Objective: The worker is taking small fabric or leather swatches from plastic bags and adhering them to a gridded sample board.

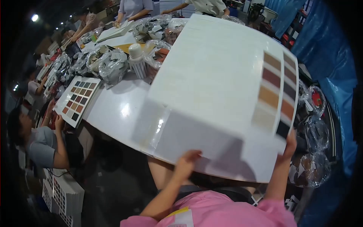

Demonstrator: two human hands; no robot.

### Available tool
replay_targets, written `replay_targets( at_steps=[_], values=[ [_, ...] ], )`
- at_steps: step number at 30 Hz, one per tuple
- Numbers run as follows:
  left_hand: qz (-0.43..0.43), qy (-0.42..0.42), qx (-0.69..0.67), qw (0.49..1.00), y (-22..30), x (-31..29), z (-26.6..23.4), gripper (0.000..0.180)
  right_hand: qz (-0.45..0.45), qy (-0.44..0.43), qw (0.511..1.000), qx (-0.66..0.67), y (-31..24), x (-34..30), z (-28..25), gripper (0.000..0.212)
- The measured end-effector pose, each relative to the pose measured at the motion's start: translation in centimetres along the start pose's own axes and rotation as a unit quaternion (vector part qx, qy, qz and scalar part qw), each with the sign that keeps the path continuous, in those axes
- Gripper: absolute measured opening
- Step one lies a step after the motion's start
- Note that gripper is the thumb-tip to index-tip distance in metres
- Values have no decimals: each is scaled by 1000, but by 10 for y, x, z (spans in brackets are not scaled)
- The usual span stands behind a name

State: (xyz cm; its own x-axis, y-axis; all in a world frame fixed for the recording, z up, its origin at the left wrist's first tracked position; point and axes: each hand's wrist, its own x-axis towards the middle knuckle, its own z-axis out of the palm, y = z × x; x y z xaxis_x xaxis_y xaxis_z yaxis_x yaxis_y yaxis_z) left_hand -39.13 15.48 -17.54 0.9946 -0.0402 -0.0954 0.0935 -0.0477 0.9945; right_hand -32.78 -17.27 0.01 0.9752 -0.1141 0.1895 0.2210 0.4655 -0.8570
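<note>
A large white sample board [211, 72] is held tilted up over the table in front of me, its lower edge blurred by motion. Two columns of colour swatches [269, 96] in browns, tan, grey, orange and black run down its right side. My right hand [290, 144] grips the board at its lower right corner. Near the table's front edge, my left hand [186, 163] is apart from the board; its fingers point right, loosely extended, with nothing visible in them.
The white table [113, 109] holds several clear plastic bags of swatch pieces [113, 66] and a white bottle [136, 56]. At left, a seated person [45, 140] holds a swatch board [78, 99]. More people work behind. Blue sheeting [325, 68] hangs at right, beside filled bags [312, 166].
</note>
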Motion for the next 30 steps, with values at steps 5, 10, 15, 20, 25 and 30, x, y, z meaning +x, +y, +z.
replay_targets(
  at_steps=[5, 10, 15, 20, 25, 30],
  values=[
    [-83, 43, -406, 909, 63, 0, -92, 61, 182, 100, 970, -128, 9, -177, -107, 68],
    [-54, -3, -35, 998, 107, 34, -133, 47, 311, 62, 940, -123, 36, -218, -98, 50],
    [84, 30, 145, 985, 135, 149, -178, 39, 372, -67, 711, -593, 15, -183, -103, 31],
    [198, 148, 302, 921, 164, 282, -182, 26, 201, 19, 640, -742, -8, -84, -18, 28],
    [180, 131, 504, 835, 168, 384, -178, 21, -55, -194, 699, -686, 46, 35, 61, 25],
    [102, -29, 651, 751, 145, 428, -202, 28, -204, -312, 669, -643, 130, 157, 136, 27]
  ],
)
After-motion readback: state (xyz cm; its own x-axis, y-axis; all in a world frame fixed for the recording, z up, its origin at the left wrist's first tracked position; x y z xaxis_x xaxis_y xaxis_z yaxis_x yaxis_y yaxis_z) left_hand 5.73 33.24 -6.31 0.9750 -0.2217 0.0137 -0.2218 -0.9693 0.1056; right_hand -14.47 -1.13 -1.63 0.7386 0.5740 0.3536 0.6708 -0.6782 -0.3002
